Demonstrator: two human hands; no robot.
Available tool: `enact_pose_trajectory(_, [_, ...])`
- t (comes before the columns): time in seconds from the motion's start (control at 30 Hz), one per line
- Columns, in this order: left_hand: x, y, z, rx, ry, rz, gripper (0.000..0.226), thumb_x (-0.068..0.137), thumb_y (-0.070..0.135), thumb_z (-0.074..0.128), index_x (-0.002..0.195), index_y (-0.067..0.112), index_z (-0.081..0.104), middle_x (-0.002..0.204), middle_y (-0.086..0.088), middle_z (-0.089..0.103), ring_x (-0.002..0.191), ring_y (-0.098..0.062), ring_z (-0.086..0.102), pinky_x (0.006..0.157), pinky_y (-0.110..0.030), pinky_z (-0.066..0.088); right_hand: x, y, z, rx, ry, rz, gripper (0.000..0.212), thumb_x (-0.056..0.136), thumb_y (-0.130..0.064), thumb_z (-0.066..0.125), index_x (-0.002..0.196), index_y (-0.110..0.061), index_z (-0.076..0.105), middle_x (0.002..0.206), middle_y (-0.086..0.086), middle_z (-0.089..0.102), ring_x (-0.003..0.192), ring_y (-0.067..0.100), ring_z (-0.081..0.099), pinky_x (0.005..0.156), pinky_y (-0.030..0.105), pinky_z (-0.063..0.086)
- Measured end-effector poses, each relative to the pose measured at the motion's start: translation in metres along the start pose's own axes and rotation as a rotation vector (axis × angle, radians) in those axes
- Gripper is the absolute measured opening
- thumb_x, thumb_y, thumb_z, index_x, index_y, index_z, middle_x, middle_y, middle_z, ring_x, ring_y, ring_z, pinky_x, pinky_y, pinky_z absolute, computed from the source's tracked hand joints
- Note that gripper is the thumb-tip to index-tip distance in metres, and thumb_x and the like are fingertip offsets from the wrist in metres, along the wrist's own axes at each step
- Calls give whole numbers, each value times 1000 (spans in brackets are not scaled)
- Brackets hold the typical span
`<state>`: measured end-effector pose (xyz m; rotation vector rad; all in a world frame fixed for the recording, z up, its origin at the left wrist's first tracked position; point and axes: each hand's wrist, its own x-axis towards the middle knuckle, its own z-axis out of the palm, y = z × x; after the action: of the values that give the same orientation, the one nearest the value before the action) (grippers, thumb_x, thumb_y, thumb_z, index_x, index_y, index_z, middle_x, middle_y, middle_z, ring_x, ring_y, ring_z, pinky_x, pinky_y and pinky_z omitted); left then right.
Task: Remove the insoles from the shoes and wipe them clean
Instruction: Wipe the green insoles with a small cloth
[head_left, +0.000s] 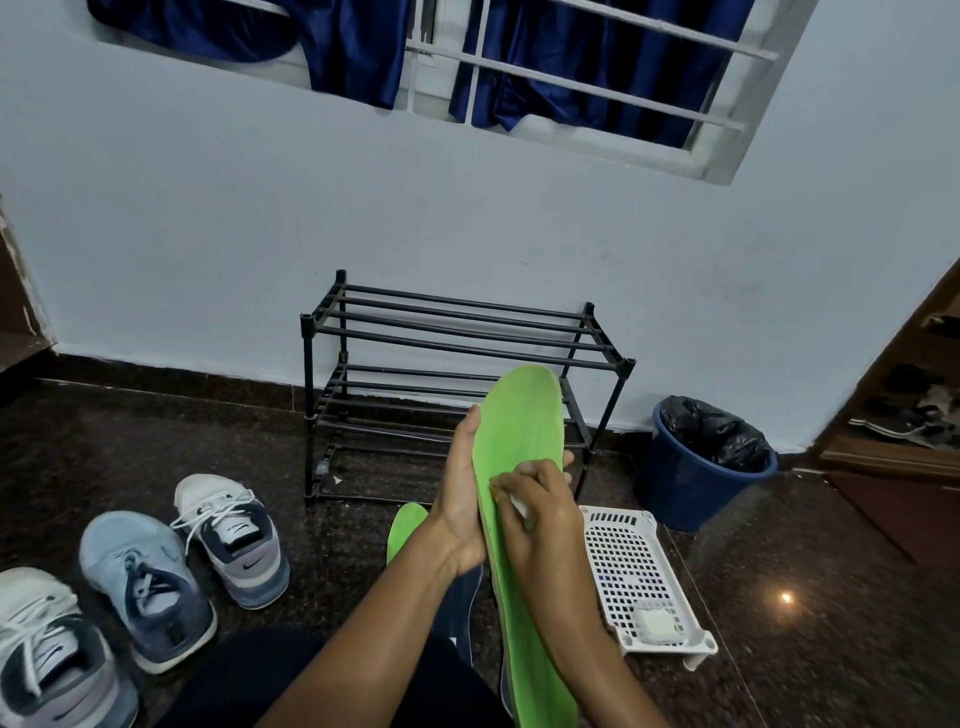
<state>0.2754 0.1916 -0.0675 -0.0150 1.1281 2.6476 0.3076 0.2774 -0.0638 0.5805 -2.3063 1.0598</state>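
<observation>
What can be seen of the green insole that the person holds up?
The green insole is long, flat and bright green, with a rounded toe end and a thin pale edge; it looks like foam. It stands nearly upright, toe end up, and its lower end leaves the picture. The left hand grips it from behind, with fingers showing at its right edge. The right hand presses a small white wipe against its green face.

Single head-worn wide-angle view: you look forward and down; green insole (524, 441) close in front, shoe rack (457, 345) against the wall (260, 234) beyond.
</observation>
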Motion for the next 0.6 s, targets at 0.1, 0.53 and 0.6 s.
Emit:
enact_pose_trajectory(0.1, [-1,0,2,15,7,0,81,82,68,32,105,2,72,119,-25,63,101,-32,63,84,-36,53,-3,-1,-2,-13,-10,-9,17,79,-7,52,84,-5,68,84,-7,47,79,13,52,72,5,35])
enact_pose_trajectory(0.53, [-4,2,4,18,28,25,79,86,68,27,92,7,78,113,-22,67,103,-31,64,94,-40,48,6,4,3,-33,0,47,14,83,5,58,87,-4,68,87,-4,48,85,18,52,74,13,38])
enact_pose_trajectory(0.6, [-4,2,3,1,41,17,80,86,69,26,94,7,77,117,-24,64,110,-34,60,96,-41,47,1,1,2,-14,-7,27,13,83,2,56,86,-5,68,86,-5,48,83,15,52,73,10,37])
